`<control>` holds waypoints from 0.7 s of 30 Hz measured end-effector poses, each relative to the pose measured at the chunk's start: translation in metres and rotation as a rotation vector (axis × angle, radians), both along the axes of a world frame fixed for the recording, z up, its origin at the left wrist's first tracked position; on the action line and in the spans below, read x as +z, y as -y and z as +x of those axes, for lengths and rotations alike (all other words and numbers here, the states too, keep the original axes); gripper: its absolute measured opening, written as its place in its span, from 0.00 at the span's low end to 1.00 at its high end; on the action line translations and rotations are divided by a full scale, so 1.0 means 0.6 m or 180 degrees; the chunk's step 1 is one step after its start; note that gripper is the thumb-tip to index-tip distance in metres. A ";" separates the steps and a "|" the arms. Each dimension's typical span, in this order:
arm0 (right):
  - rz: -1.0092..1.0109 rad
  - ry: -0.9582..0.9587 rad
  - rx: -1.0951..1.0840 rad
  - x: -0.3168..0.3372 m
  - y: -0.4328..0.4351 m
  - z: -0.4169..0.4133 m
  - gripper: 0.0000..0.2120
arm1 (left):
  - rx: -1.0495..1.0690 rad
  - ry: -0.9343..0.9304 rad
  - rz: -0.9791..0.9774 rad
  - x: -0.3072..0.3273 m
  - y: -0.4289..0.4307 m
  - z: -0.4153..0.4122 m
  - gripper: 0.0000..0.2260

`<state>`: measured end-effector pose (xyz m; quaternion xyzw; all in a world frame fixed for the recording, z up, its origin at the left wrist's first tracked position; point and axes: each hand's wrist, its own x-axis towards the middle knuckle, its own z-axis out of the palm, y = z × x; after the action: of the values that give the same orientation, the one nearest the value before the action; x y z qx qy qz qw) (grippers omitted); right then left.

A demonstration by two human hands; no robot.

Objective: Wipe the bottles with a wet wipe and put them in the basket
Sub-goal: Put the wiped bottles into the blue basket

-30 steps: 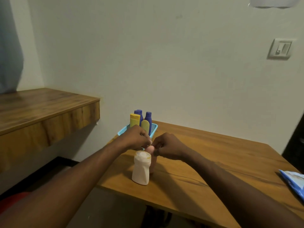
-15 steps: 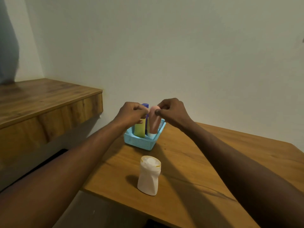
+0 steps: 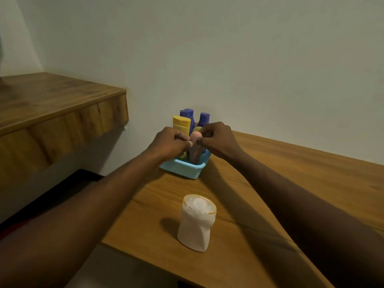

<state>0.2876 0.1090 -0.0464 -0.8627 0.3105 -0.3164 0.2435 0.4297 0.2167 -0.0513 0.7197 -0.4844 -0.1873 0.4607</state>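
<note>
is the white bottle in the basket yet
No, the white bottle stands upright on the table, nearer the camera than the blue basket and apart from it.

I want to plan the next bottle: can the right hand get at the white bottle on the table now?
Probably yes, once the right hand lets go of the pink bottle in the basket. The white bottle stands alone, nearer the person, with nothing around it.
</note>
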 end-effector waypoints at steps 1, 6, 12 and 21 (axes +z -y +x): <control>0.0000 0.0013 0.0007 -0.003 0.001 0.000 0.12 | 0.0001 0.0023 -0.0008 -0.001 0.001 0.000 0.05; 0.0032 -0.0027 0.0009 -0.004 0.008 -0.003 0.14 | 0.0052 0.0088 -0.0045 0.000 0.000 -0.003 0.07; -0.0039 0.0152 -0.0004 0.028 -0.019 -0.037 0.16 | 0.0008 0.0029 -0.0161 0.033 -0.035 -0.017 0.03; 0.0546 -0.0377 0.0595 0.097 -0.148 -0.132 0.10 | -0.0101 0.0444 -0.0266 0.071 -0.132 -0.064 0.05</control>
<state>0.2087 0.1979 0.0120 -0.8810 0.2685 -0.2132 0.3260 0.3912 0.2957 -0.0086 0.7034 -0.5340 -0.1236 0.4525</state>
